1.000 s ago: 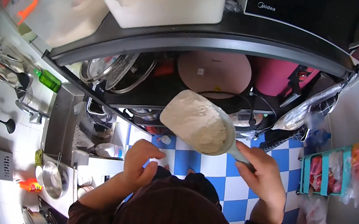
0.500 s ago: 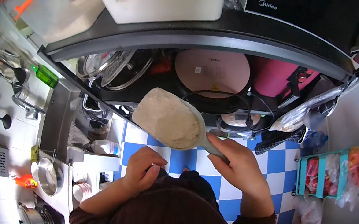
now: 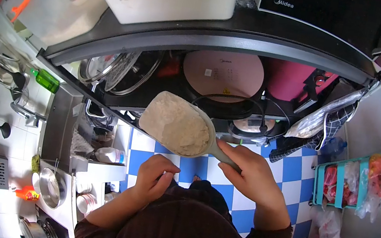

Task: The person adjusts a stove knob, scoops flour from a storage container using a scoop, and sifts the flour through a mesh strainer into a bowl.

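My right hand (image 3: 258,174) grips the handle of a pale grey-green scoop (image 3: 214,140) over the floor. The scoop is heaped with off-white flour-like powder (image 3: 174,124), and its mouth points left toward the rack. My left hand (image 3: 154,177) hovers in front of my body, below and apart from the scoop. Its fingers are loosely curled in, and nothing shows in them. Above the rack's edge stands a translucent white bin (image 3: 178,8) with pale powder inside. Another clear container (image 3: 74,16) with an orange clip is left of it.
The black rack (image 3: 213,41) holds a Midea microwave (image 3: 318,19) on top. Below are pot lids (image 3: 132,74), a round pink appliance (image 3: 223,76) and a magenta appliance (image 3: 290,80). A sink (image 3: 62,117) is at left, a turquoise basket (image 3: 340,182) at right, above blue-and-white floor tiles (image 3: 244,203).
The view has shifted very slightly, so the rack and its contents sit a little higher and further left. Both hands and the loaded scoop stay almost where they were.
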`<action>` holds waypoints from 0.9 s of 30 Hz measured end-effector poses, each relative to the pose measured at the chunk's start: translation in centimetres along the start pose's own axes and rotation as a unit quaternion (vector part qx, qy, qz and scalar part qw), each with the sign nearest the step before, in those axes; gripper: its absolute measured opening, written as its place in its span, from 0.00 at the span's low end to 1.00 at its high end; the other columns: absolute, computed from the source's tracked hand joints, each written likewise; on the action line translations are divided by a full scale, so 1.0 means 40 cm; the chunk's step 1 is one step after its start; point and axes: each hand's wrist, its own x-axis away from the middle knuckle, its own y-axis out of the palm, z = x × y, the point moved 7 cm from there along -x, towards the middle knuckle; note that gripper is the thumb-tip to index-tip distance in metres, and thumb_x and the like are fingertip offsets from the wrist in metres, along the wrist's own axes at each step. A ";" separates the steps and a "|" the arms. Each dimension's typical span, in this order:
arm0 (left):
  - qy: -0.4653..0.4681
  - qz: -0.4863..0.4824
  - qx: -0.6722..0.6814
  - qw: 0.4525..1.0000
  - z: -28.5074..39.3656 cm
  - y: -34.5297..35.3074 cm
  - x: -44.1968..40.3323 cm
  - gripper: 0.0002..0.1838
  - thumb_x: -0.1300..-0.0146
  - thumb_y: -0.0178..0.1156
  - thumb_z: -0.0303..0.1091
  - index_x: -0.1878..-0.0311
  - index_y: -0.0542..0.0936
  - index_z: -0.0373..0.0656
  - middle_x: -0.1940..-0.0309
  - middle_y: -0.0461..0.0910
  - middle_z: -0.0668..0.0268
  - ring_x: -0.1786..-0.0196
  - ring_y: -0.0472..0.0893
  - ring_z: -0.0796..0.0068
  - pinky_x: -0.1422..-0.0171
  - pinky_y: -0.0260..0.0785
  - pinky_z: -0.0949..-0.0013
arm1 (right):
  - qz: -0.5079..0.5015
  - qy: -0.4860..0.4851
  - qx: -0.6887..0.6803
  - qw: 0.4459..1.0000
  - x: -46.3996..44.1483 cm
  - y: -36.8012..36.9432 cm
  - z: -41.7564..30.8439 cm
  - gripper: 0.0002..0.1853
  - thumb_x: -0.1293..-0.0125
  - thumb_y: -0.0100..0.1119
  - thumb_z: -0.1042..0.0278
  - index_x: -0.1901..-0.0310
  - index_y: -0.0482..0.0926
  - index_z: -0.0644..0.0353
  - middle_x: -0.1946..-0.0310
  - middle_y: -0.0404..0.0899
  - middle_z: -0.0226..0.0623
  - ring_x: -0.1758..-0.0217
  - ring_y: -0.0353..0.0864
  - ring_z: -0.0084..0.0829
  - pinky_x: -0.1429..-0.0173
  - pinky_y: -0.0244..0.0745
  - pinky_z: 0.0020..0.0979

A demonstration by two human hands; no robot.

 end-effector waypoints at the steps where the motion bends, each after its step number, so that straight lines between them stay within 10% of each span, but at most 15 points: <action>1: -0.002 -0.002 0.008 1.000 -0.002 0.000 -0.001 0.07 0.40 0.54 0.26 0.64 0.81 0.37 0.70 0.80 0.57 0.66 0.78 0.59 0.59 0.69 0.62 | -0.007 0.008 0.004 1.000 0.000 0.001 -0.001 0.27 0.39 0.63 0.71 0.36 0.72 0.56 0.64 0.79 0.44 0.64 0.80 0.43 0.61 0.74 0.37; 8: -0.165 -0.036 0.078 0.983 -0.052 0.024 0.020 0.10 0.34 0.54 0.29 0.55 0.80 0.34 0.64 0.81 0.57 0.61 0.80 0.61 0.53 0.71 0.64 | -0.046 -0.032 0.021 0.998 -0.055 0.034 -0.039 0.27 0.36 0.60 0.64 0.35 0.70 0.55 0.64 0.78 0.45 0.59 0.80 0.46 0.58 0.74 0.42; 19: -0.288 0.204 0.368 0.860 -0.134 -0.115 0.131 0.21 0.24 0.44 0.43 0.40 0.72 0.37 0.43 0.74 0.61 0.40 0.74 0.68 0.37 0.69 0.65 | -0.167 -0.107 -0.041 0.979 -0.244 0.306 -0.213 0.25 0.37 0.58 0.65 0.37 0.71 0.60 0.53 0.79 0.49 0.50 0.79 0.49 0.47 0.73 0.41; 27: -0.365 0.472 0.403 0.694 -0.255 -0.350 0.369 0.20 0.26 0.48 0.47 0.46 0.74 0.40 0.57 0.78 0.62 0.58 0.77 0.71 0.54 0.71 0.69 | -0.233 -0.157 -0.116 0.953 -0.295 0.744 -0.378 0.32 0.37 0.58 0.69 0.32 0.60 0.65 0.42 0.74 0.53 0.40 0.76 0.49 0.39 0.70 0.39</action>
